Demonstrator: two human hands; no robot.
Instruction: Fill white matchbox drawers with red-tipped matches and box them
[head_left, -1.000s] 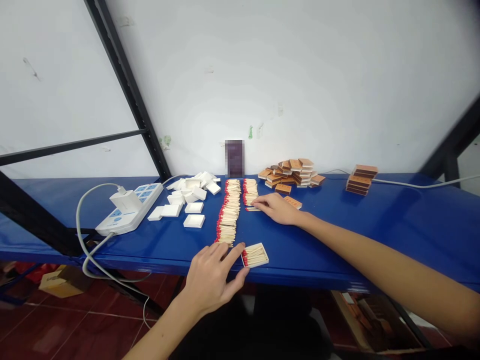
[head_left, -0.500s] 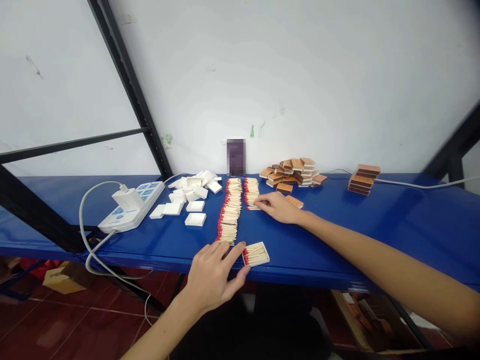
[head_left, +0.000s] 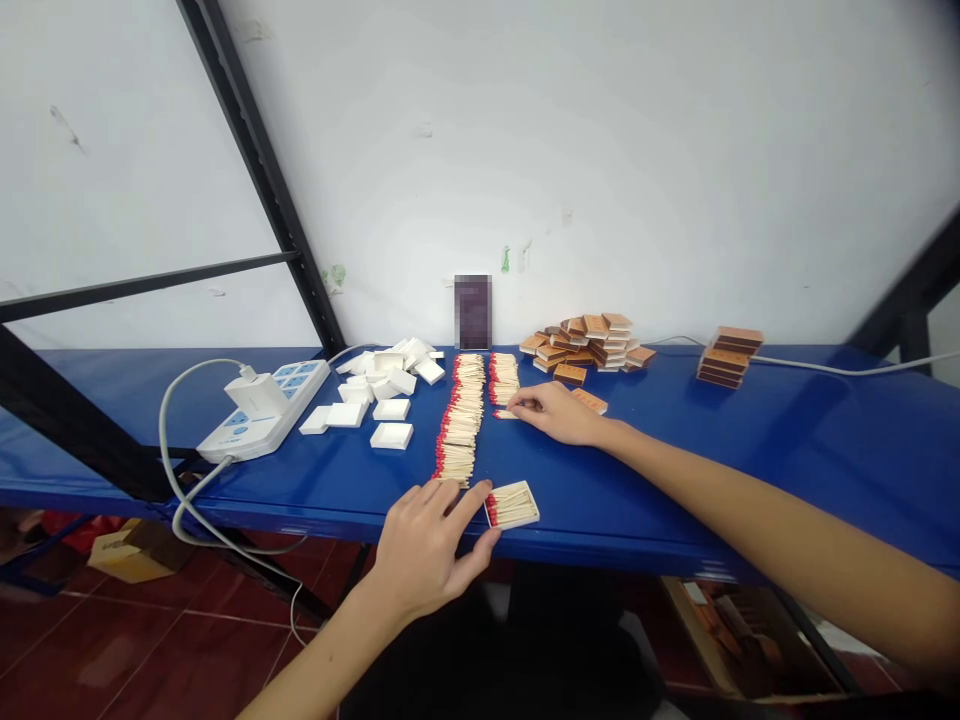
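Note:
My right hand [head_left: 559, 412] pinches red-tipped matchsticks [head_left: 506, 414] at the near end of a short match row [head_left: 504, 375]. Those pinched sticks lie slightly apart from the row. Beside it runs a longer match row [head_left: 459, 420], heads to the left. My left hand [head_left: 431, 545] rests at the shelf's front edge with fingers spread, its index fingertip at the left corner of a white matchbox tray [head_left: 534, 500]. Loose matches lie inside that tray, red heads on the left. Its thumb sits just below the tray, and no object shows in its grasp.
Empty white trays [head_left: 391, 436] lie in a heap on the left, near a power strip [head_left: 251, 435] with a plugged-in charger. Orange matchbox sleeves [head_left: 596, 328] are piled at the back right; a small stack [head_left: 727, 358] stands farther right. A dark pixelated panel [head_left: 472, 312] leans against the wall.
My right hand has drawn a few matchsticks slightly away from the near end of the short row. My left hand stays by the tray.

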